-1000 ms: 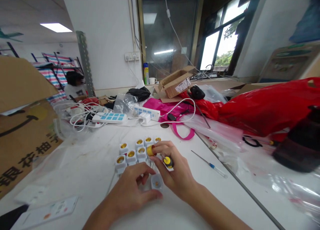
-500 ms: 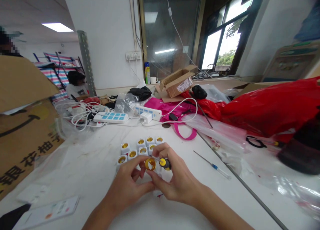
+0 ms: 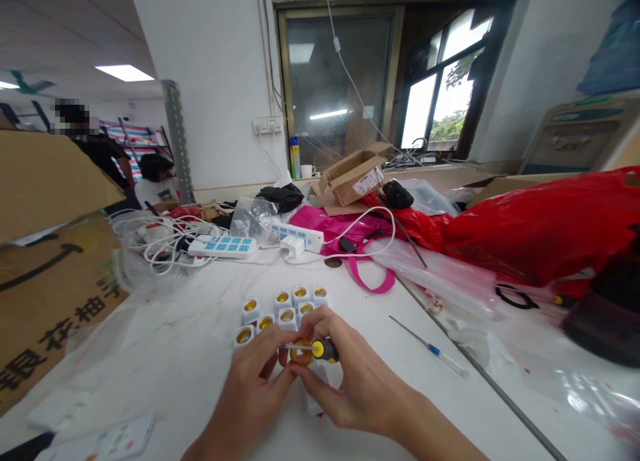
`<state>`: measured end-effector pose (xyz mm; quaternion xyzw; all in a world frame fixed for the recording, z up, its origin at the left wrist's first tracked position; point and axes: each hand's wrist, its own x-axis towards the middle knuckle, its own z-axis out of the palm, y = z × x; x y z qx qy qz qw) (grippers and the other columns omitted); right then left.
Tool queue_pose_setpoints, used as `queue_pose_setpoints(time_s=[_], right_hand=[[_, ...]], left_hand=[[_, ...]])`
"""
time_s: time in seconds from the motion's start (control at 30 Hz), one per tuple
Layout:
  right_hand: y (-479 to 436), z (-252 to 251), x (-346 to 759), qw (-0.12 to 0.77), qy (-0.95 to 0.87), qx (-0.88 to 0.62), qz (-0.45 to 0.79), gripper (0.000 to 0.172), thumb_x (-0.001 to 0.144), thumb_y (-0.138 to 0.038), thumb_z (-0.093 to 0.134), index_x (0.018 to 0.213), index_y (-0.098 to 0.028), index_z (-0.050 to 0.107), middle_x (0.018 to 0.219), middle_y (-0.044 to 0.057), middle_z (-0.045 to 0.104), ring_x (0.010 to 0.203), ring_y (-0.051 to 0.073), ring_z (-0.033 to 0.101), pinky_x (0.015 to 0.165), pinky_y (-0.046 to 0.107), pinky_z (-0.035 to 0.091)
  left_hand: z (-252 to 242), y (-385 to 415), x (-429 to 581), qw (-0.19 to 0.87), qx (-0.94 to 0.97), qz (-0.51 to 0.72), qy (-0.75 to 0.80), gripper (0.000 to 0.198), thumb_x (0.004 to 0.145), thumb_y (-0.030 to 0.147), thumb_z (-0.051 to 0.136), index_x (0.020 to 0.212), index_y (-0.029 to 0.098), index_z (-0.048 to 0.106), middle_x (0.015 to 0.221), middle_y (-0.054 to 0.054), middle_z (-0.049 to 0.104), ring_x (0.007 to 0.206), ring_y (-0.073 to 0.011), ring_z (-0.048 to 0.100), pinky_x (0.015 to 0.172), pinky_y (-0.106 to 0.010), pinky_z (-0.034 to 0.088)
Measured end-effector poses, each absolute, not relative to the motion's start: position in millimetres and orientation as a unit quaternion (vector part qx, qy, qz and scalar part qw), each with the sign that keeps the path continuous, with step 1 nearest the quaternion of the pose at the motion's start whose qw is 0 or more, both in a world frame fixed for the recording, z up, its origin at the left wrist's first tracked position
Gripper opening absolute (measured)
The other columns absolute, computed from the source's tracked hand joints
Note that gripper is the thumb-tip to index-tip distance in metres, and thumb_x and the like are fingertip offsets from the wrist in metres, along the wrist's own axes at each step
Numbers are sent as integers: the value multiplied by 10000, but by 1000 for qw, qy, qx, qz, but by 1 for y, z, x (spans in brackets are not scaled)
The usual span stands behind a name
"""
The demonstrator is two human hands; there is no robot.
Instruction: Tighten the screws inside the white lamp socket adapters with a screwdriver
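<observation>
Fingertips of my left hand (image 3: 253, 374) are closed on a gold-coloured screw-thread ring (image 3: 301, 359), the kind seen inside lamp holders. My right hand (image 3: 353, 371) grips a small yellow-and-black screwdriver (image 3: 325, 349), and its thumb also reaches the ring's lower edge. The screwdriver's shaft points left, across the ring's upper part. Beneath the hands a white piece (image 3: 313, 402) shows in part; my fingers hide the rest. Just beyond stand several white lamp holders (image 3: 287, 319) with gold threaded insides, grouped in rows.
A second screwdriver (image 3: 434, 349) with a clear-and-blue handle lies right of my hands. Behind are power strips (image 3: 223, 246) with tangled cables and a pink bag (image 3: 375, 284). A phone (image 3: 107, 441) and a carton (image 3: 55, 301) are at left. Two people are in the background.
The screwdriver has swung so its shaft now lies leftward across the ring. My hands sit slightly lower in view, and the whole view has tilted up a little.
</observation>
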<state>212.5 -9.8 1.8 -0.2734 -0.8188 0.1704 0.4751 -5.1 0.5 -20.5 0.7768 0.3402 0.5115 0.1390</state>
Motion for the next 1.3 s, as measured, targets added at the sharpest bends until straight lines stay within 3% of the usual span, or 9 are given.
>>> queue_pose_setpoints(time_s=[0.2,0.3,0.4,0.53,0.6,0.8,1.03,1.2,1.3], right_hand=[[-8,2,212,467,-821,-278,173,373,989,-175,716,1172,-312,421,1214,37,675,1048,204,687,918,363,604],[-7,0,212,470,-819,-283,168,355,1019,-215,716,1188,-316,421,1228,44,689,1059,218,697,922,386,609],[-7,1,213,474,-815,-288,168,351,1025,-238,732,1196,-314,435,1231,46,697,1062,222,702,920,387,602],[-8,6,214,487,-806,-280,185,330,1019,-223,740,1188,-301,468,1241,42,691,1080,197,693,942,352,581],[-8,9,214,503,-799,-275,181,281,1021,-220,721,1162,-286,487,1203,39,677,1046,183,664,923,331,565],[-9,19,214,518,-749,-328,252,212,1068,-270,680,913,-244,537,751,-65,587,642,103,458,605,255,382],[-11,24,211,487,-745,-308,336,120,948,-287,851,1019,-200,810,810,-3,799,668,117,628,646,238,484],[-9,21,211,486,-768,-279,311,158,930,-144,769,1052,-209,845,928,31,870,754,144,758,715,234,545],[-9,18,212,475,-783,-278,288,175,914,-96,735,1014,-214,816,896,19,856,754,139,756,717,223,536]], left_hand=[[-24,2,-7,124,780,507,345,226,942,170,839,1156,244,855,1002,-24,861,719,-148,737,889,-294,660],[-20,1,-5,136,777,509,345,230,954,169,815,1173,232,849,984,-35,853,727,-151,744,737,-237,644],[-13,-2,-2,142,774,514,340,186,955,190,821,1132,238,852,868,-14,799,671,-136,696,569,-179,540],[-8,-6,1,171,758,520,354,100,968,274,846,1051,219,840,816,-7,746,614,-112,598,517,-172,447],[-8,-7,0,216,739,511,382,176,1000,366,818,1028,193,815,803,-5,696,579,-100,527,493,-185,396],[-7,-6,-5,461,657,439,403,539,1041,674,689,872,163,692,657,64,381,534,-82,294,475,-228,193],[1,-9,-5,706,517,385,293,589,991,731,670,849,160,646,622,81,339,522,-70,209,507,-258,147],[4,-7,-1,764,471,341,281,637,919,765,724,713,195,530,573,96,297,477,-48,161,489,-256,114],[1,-5,4,749,465,338,330,672,887,844,706,755,213,517,559,112,280,479,-55,136,480,-244,105]])
